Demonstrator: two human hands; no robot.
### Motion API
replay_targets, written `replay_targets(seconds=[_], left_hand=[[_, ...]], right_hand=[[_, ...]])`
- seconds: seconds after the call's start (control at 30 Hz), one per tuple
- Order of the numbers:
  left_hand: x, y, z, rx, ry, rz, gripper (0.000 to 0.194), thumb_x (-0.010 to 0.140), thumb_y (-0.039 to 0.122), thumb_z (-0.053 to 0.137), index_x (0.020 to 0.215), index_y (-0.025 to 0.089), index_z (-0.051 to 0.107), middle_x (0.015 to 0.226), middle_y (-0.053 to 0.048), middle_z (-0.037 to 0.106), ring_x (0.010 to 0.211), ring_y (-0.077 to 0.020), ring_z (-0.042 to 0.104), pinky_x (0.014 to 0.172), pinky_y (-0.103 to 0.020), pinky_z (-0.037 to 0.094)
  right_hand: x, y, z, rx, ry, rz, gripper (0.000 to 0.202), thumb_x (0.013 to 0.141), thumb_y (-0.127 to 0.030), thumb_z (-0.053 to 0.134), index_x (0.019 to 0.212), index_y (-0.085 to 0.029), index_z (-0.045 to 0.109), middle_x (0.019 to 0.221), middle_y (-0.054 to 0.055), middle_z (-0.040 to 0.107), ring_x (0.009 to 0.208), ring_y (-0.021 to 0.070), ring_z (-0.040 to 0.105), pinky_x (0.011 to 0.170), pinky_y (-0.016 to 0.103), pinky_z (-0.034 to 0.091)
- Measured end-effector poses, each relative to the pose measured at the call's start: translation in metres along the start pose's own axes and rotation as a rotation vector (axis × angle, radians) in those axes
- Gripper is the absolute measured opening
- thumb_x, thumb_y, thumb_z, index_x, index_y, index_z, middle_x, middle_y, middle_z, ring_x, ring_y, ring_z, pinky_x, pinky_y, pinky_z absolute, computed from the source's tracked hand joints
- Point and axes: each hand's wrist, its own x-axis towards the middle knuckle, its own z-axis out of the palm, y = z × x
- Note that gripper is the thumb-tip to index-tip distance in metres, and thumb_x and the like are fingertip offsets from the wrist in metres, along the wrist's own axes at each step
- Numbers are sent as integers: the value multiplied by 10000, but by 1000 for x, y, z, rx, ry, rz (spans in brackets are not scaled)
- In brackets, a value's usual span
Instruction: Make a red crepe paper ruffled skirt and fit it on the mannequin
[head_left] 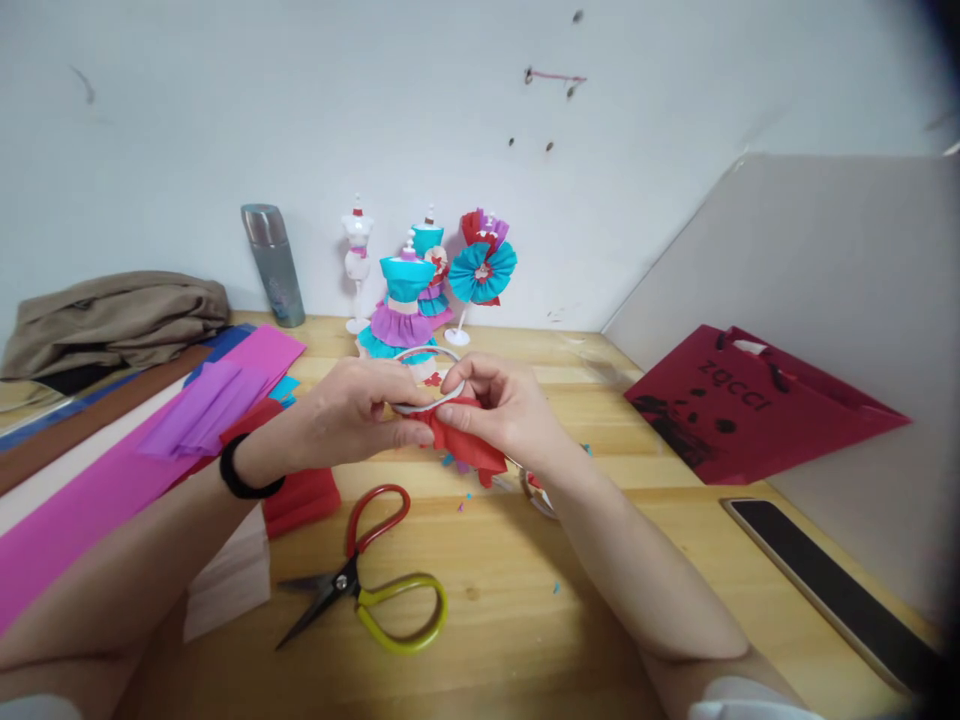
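Note:
Both hands meet above the middle of the table over a piece of gathered red crepe paper. A narrow white strip runs along its upper edge. My left hand, with a black band on the wrist, pinches the left end of the paper between thumb and fingers. My right hand is closed on the right part, its thumb pressing the red folds. Just behind the fingers shows a pale ring, partly hidden. Scissors with one red and one yellow-green handle lie spread in front of my left hand.
Small dress forms in crepe paper stand by the wall, beside a grey bottle. Coloured paper sheets and brown cloth lie left. Right are a red bag, a phone and another ring near my wrist.

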Motion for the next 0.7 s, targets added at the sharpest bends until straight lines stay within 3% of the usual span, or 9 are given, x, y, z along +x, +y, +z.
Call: replay_targets(seconds=[0.3,0.7], left_hand=[[-1,0,9,-13,87,-157,124,886,195,654,843,168,768,752,-21,750,630,-102,620,565,-184,457],[-1,5,15,35,112,-133,162,822,116,614,744,170,745,649,7,695,556,-80,552,529,-178,407]], right_hand=[[0,9,0,-91,22,-80,226,740,-338,733,789,-194,566,611,-46,577,497,95,474,489,234,365],[-2,7,2,-59,12,-79,215,739,-304,740,814,-192,572,555,-67,544,449,79,431,444,218,314]])
